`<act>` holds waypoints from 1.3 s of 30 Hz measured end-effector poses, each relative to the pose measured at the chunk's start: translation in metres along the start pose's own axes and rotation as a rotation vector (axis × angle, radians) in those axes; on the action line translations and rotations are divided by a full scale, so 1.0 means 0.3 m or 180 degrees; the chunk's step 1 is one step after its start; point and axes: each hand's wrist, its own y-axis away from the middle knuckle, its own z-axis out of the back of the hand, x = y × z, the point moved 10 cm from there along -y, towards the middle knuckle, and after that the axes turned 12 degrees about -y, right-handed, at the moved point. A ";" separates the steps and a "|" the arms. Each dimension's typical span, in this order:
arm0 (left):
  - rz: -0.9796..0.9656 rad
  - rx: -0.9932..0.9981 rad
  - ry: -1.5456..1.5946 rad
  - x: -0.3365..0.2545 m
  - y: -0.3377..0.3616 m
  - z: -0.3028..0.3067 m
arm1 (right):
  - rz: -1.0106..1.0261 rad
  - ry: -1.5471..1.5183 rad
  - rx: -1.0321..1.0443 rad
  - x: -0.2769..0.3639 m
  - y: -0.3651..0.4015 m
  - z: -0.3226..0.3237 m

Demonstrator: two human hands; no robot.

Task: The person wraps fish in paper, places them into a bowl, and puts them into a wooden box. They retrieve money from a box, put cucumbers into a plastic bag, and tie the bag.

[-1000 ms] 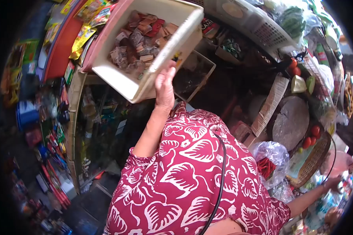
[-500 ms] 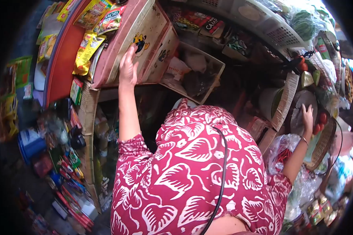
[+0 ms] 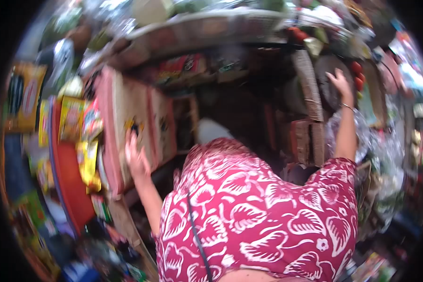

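Note:
My left hand (image 3: pixel 137 159) is open, its fingers pointing up and slightly apart. It lies against the cream and pink panelled cabinet (image 3: pixel 131 101), just below a small cartoon picture. Yellow seasoning packets (image 3: pixel 88 164) hang to the left of that hand. On the other side, my right hand (image 3: pixel 340 83) is spread with nothing in it. Its fingers overlap a dark round pan (image 3: pixel 328 68) in this view. Red tomatoes (image 3: pixel 358 77) line up just right of it, and a ridged cardboard-like edge (image 3: pixel 308 87) stands to its left.
A dark recess opens ahead between the cabinet and the cardboard, with a pale object (image 3: pixel 212 130) in it. A white basket rim (image 3: pixel 207 21) crosses above. An orange-red panel (image 3: pixel 73 174) borders the left, and plastic bags (image 3: pixel 385 160) crowd the right.
The camera view has turned, so the cabinet now appears lower and farther left. The box with plastic bags beside the cabinet is no longer visible. Both hands remain open near the same things.

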 end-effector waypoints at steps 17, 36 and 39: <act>0.0413 0.0166 -0.0377 0.043 -0.049 -0.078 | -0.0375 -0.0288 0.0601 0.075 0.059 0.019; 0.0066 0.1728 -0.0229 -0.237 0.020 -1.292 | 0.1382 -0.3687 -0.1478 -0.459 -0.468 1.136; 0.0087 0.1734 -0.0313 -0.209 0.039 -1.327 | 0.1097 -0.2359 -0.2580 -0.471 -0.522 1.245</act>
